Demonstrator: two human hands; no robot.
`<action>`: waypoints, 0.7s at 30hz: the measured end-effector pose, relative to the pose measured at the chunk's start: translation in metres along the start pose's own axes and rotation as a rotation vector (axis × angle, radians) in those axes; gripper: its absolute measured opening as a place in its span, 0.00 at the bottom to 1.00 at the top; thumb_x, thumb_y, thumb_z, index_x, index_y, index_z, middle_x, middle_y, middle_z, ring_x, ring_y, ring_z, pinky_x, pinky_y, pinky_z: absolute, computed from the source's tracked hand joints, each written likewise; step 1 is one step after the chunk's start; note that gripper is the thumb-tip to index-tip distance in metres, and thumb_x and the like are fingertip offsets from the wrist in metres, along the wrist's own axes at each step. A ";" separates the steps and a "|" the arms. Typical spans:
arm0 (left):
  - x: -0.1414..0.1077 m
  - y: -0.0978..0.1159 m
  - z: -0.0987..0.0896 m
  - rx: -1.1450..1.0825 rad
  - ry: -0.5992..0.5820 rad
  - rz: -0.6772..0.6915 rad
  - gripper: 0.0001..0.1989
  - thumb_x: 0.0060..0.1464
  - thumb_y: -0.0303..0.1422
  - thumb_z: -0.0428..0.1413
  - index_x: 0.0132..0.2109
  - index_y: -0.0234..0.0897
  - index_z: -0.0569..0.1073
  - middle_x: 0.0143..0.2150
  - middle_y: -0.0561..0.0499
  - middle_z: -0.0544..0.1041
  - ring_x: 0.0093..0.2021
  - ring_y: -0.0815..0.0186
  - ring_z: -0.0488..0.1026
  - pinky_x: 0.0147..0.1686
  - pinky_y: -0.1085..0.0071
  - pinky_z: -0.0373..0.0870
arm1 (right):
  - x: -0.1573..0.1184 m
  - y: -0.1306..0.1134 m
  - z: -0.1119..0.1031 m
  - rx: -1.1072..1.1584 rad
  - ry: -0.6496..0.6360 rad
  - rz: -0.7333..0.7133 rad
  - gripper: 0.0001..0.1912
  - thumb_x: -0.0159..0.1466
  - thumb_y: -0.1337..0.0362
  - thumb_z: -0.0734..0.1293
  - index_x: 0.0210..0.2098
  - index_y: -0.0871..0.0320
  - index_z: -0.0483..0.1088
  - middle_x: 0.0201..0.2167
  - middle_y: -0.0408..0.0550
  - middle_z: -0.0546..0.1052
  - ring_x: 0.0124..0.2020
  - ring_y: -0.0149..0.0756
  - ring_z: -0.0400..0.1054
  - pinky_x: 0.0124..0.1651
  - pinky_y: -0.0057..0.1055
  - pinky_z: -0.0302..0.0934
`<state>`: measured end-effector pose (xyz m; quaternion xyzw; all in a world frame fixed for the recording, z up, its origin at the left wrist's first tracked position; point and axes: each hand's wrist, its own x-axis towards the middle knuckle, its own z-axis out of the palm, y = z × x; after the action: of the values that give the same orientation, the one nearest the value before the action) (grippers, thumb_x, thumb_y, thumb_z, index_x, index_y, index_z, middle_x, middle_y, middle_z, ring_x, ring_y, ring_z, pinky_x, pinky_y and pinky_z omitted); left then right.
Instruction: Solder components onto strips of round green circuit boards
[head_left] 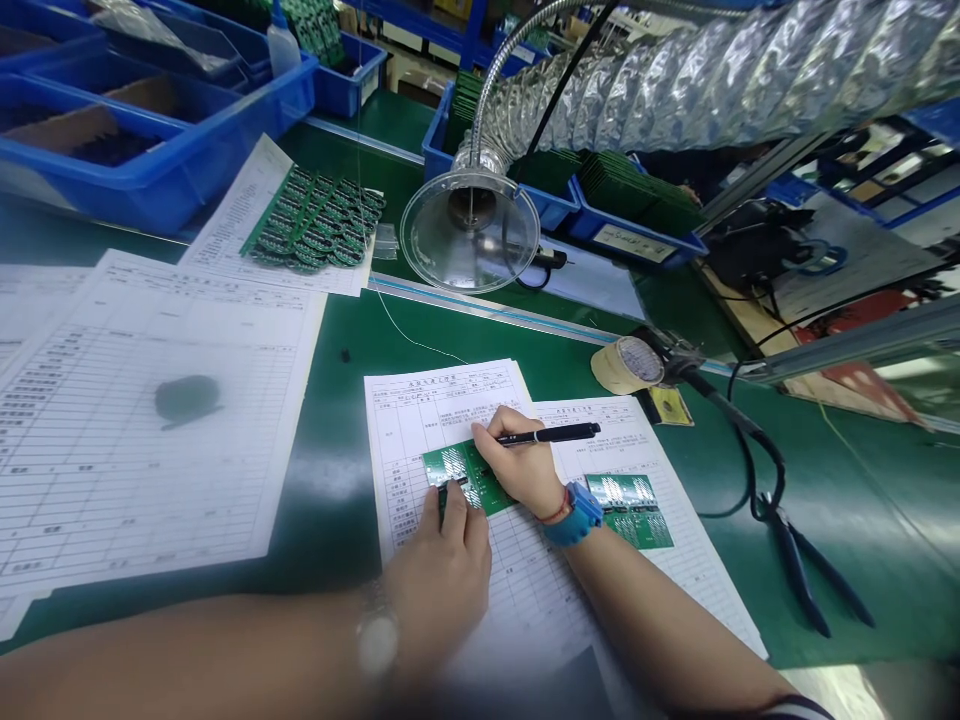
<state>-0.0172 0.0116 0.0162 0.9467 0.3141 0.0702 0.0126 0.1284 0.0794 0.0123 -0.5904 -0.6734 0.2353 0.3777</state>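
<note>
A green circuit board [491, 490] lies on printed sheets of paper [405, 420] in front of me. My left hand [442, 560] presses its fingertips onto the board's left part, by a dark strip-like piece on it. In my right hand [529, 465] is a black marker pen [559, 433], its barrel pointing right. That hand rests over the board's right part, and the pen's tip is hidden by the fingers. Beside my right wrist, a second green circuit board [630, 510] lies on the paper.
Small green boards [315, 220] are piled on a sheet at the back left, near blue bins [165, 180]. A clear fume hood [470, 250] hangs from a foil duct [675, 80]. Dark-handled pliers [802, 560], a soldering iron stand [637, 362] and more papers [172, 470] surround the work.
</note>
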 end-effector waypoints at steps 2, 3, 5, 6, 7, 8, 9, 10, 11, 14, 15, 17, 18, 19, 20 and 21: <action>0.000 0.000 0.000 0.007 0.016 -0.003 0.16 0.55 0.23 0.44 0.46 0.24 0.72 0.42 0.37 0.73 0.47 0.51 0.69 0.46 0.53 0.67 | 0.000 0.001 0.000 0.000 0.012 -0.002 0.16 0.58 0.66 0.62 0.16 0.57 0.54 0.14 0.36 0.56 0.17 0.26 0.52 0.23 0.26 0.49; 0.000 0.000 0.000 0.011 0.028 -0.003 0.16 0.55 0.23 0.44 0.45 0.25 0.73 0.42 0.37 0.74 0.47 0.51 0.69 0.46 0.54 0.67 | 0.000 0.000 0.000 -0.002 0.019 -0.003 0.16 0.58 0.66 0.62 0.16 0.57 0.54 0.14 0.36 0.56 0.17 0.26 0.52 0.23 0.26 0.49; 0.000 0.000 0.000 0.021 0.050 -0.008 0.16 0.54 0.24 0.44 0.45 0.26 0.73 0.42 0.38 0.74 0.47 0.50 0.70 0.46 0.55 0.68 | 0.000 0.000 -0.001 -0.005 0.030 -0.005 0.16 0.57 0.66 0.62 0.16 0.57 0.54 0.14 0.36 0.56 0.17 0.26 0.52 0.23 0.26 0.49; 0.000 0.000 0.000 0.024 0.055 -0.010 0.16 0.54 0.24 0.44 0.45 0.26 0.73 0.42 0.39 0.74 0.47 0.50 0.70 0.45 0.55 0.68 | 0.000 -0.001 -0.001 -0.007 0.031 -0.006 0.16 0.57 0.66 0.62 0.16 0.57 0.53 0.14 0.36 0.56 0.17 0.26 0.51 0.23 0.26 0.49; 0.000 0.000 0.000 0.027 0.056 -0.017 0.16 0.54 0.24 0.44 0.45 0.26 0.73 0.42 0.39 0.74 0.47 0.50 0.70 0.45 0.55 0.69 | 0.000 -0.001 -0.001 -0.009 0.029 -0.008 0.17 0.57 0.66 0.62 0.16 0.57 0.53 0.13 0.36 0.56 0.17 0.26 0.51 0.23 0.26 0.49; 0.000 0.000 0.000 0.029 0.054 -0.022 0.17 0.54 0.23 0.44 0.45 0.26 0.73 0.42 0.39 0.74 0.47 0.51 0.70 0.45 0.56 0.69 | 0.000 -0.002 -0.001 -0.010 0.026 -0.008 0.17 0.57 0.67 0.62 0.15 0.57 0.53 0.13 0.36 0.56 0.17 0.26 0.51 0.23 0.26 0.49; 0.000 0.000 0.001 0.031 0.050 -0.027 0.17 0.54 0.23 0.44 0.45 0.26 0.73 0.42 0.39 0.74 0.47 0.51 0.70 0.45 0.56 0.69 | 0.000 -0.002 -0.001 -0.011 0.024 -0.008 0.17 0.57 0.67 0.62 0.15 0.57 0.53 0.13 0.36 0.56 0.17 0.26 0.51 0.22 0.26 0.48; 0.000 0.000 0.001 0.032 0.048 -0.027 0.17 0.54 0.23 0.44 0.45 0.26 0.73 0.42 0.39 0.74 0.47 0.51 0.70 0.45 0.57 0.69 | 0.000 -0.002 -0.001 -0.013 0.022 -0.007 0.17 0.57 0.67 0.62 0.15 0.57 0.53 0.13 0.36 0.56 0.17 0.26 0.51 0.22 0.26 0.48; 0.000 0.000 0.001 0.033 0.050 -0.025 0.17 0.54 0.23 0.44 0.45 0.26 0.73 0.42 0.39 0.74 0.47 0.51 0.70 0.45 0.57 0.69 | 0.000 -0.002 -0.001 -0.014 0.022 -0.006 0.17 0.57 0.67 0.62 0.15 0.57 0.53 0.13 0.36 0.56 0.17 0.26 0.51 0.22 0.26 0.48; -0.001 0.001 0.001 0.040 0.076 -0.023 0.17 0.54 0.23 0.44 0.45 0.26 0.73 0.42 0.39 0.75 0.47 0.51 0.70 0.45 0.57 0.70 | 0.000 -0.001 -0.001 -0.018 0.046 0.003 0.17 0.57 0.66 0.62 0.16 0.57 0.53 0.13 0.36 0.56 0.17 0.26 0.51 0.23 0.26 0.48; -0.001 0.001 0.001 0.042 0.084 -0.026 0.17 0.53 0.23 0.44 0.45 0.25 0.73 0.41 0.39 0.75 0.46 0.51 0.70 0.45 0.57 0.70 | 0.000 0.000 -0.001 -0.018 0.058 0.007 0.17 0.57 0.66 0.62 0.16 0.57 0.53 0.14 0.36 0.56 0.18 0.26 0.51 0.23 0.26 0.48; 0.000 0.001 0.001 0.042 0.094 -0.025 0.16 0.53 0.23 0.44 0.44 0.25 0.74 0.41 0.39 0.75 0.46 0.51 0.70 0.45 0.56 0.69 | -0.001 0.001 -0.002 -0.012 0.070 0.015 0.17 0.57 0.65 0.62 0.16 0.57 0.53 0.14 0.36 0.56 0.18 0.26 0.51 0.23 0.26 0.48; 0.000 0.001 0.001 0.039 0.092 -0.021 0.16 0.54 0.24 0.44 0.44 0.25 0.74 0.41 0.39 0.75 0.46 0.50 0.70 0.45 0.56 0.69 | -0.001 0.002 -0.002 -0.008 0.068 0.018 0.17 0.57 0.65 0.62 0.16 0.57 0.53 0.14 0.36 0.56 0.18 0.26 0.51 0.23 0.26 0.48; 0.001 0.001 0.000 0.037 0.088 -0.018 0.16 0.54 0.24 0.44 0.44 0.25 0.74 0.41 0.39 0.75 0.46 0.50 0.70 0.45 0.55 0.69 | -0.001 0.003 -0.003 -0.003 0.063 0.020 0.17 0.57 0.65 0.62 0.16 0.57 0.53 0.14 0.36 0.56 0.18 0.26 0.51 0.23 0.26 0.48; 0.001 0.001 0.000 0.034 0.082 -0.017 0.16 0.54 0.25 0.44 0.44 0.25 0.74 0.41 0.38 0.75 0.46 0.50 0.70 0.45 0.55 0.69 | -0.001 0.003 -0.003 0.003 0.056 0.022 0.17 0.57 0.65 0.63 0.16 0.57 0.53 0.14 0.36 0.56 0.18 0.26 0.50 0.23 0.26 0.48; 0.002 0.001 0.000 0.031 0.070 -0.017 0.17 0.54 0.25 0.44 0.44 0.25 0.74 0.41 0.38 0.74 0.47 0.50 0.70 0.45 0.55 0.68 | -0.001 0.003 -0.003 0.008 0.049 0.023 0.17 0.57 0.65 0.63 0.16 0.57 0.53 0.14 0.36 0.55 0.18 0.26 0.50 0.23 0.26 0.48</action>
<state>-0.0151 0.0120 0.0169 0.9410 0.3234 0.0984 -0.0125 0.1331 0.0788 0.0116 -0.6020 -0.6563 0.2278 0.3937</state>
